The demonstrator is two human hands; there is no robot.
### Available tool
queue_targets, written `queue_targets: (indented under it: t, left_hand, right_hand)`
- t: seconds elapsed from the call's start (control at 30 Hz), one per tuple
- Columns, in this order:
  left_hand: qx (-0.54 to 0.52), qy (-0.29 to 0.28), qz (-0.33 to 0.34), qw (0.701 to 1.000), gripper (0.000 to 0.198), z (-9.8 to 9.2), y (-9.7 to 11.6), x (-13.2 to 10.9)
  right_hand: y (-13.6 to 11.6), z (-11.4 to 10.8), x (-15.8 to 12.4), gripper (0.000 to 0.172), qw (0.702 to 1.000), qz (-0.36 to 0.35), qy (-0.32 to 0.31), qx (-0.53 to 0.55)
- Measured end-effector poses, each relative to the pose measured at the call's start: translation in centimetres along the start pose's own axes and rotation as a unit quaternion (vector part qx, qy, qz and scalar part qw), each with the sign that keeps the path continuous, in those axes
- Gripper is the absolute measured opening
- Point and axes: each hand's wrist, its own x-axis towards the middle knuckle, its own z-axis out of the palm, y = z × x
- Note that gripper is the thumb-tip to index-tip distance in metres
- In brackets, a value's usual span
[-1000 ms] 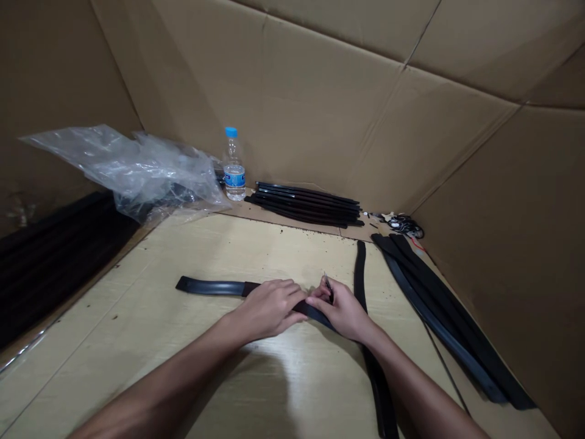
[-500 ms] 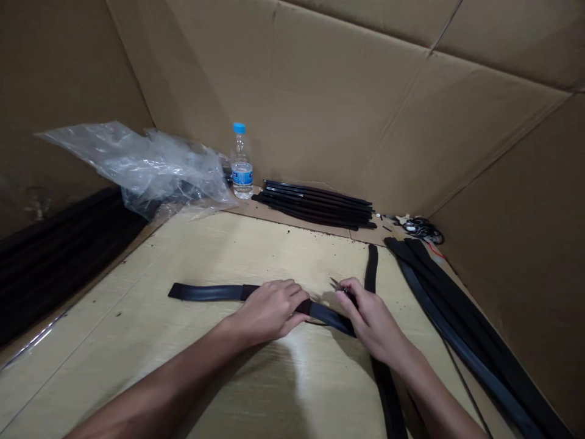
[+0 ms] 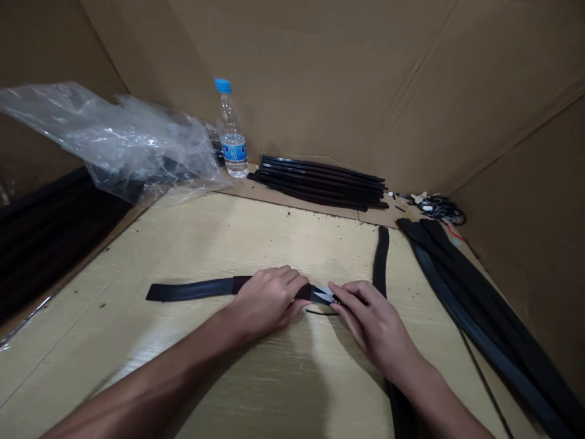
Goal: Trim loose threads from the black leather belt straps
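A flat black rubber strip point(image 3: 192, 291) lies across the pale wood-grain board point(image 3: 192, 244), and my left hand point(image 3: 267, 302) grips it near the middle. My right hand point(image 3: 372, 320) holds small black-handled thread snips point(image 3: 325, 295), with their metal blades against the strip's end by my left fingers. A thin black offcut point(image 3: 322, 311) curves on the board just below the blades. A second black strip point(image 3: 380, 262) runs toward me beneath my right hand, which hides part of it.
Corrugated cardboard walls point(image 3: 320, 73) rise behind the board. A water bottle point(image 3: 232, 137), a crumpled plastic bag point(image 3: 109, 143) and a stack of black strips point(image 3: 320, 186) stand at the back. More black strips point(image 3: 475, 305) lie right, a dark pile point(image 3: 46, 238) left, and small wires point(image 3: 439, 208) back right.
My right hand has moved left, bringing the snips from above the strip down to its end, blades now lying along it. The whole scene has shifted slightly in view as my head moved.
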Motion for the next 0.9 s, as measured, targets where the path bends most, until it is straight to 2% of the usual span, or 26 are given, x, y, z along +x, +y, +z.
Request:
queue_targets:
  t: [0.23,0.4,0.9]
  left_hand:
    - [0.003,-0.013,-0.004,1.0,0.027,0.2,0.0,0.0]
    - [0.015,-0.006,0.001,1.0,0.026,0.3,0.0,0.0]
    - [0.017,-0.004,-0.002,1.0,0.025,0.3,0.0,-0.1]
  right_hand:
    - [0.0,0.6,-0.2,0.047,1.0,0.003,-0.006,0.001]
    - [0.4,1.2,-0.3,0.044,1.0,0.001,0.003,-0.001]
    - [0.2,1.0,-0.2,0.034,1.0,-0.003,0.005,0.003]
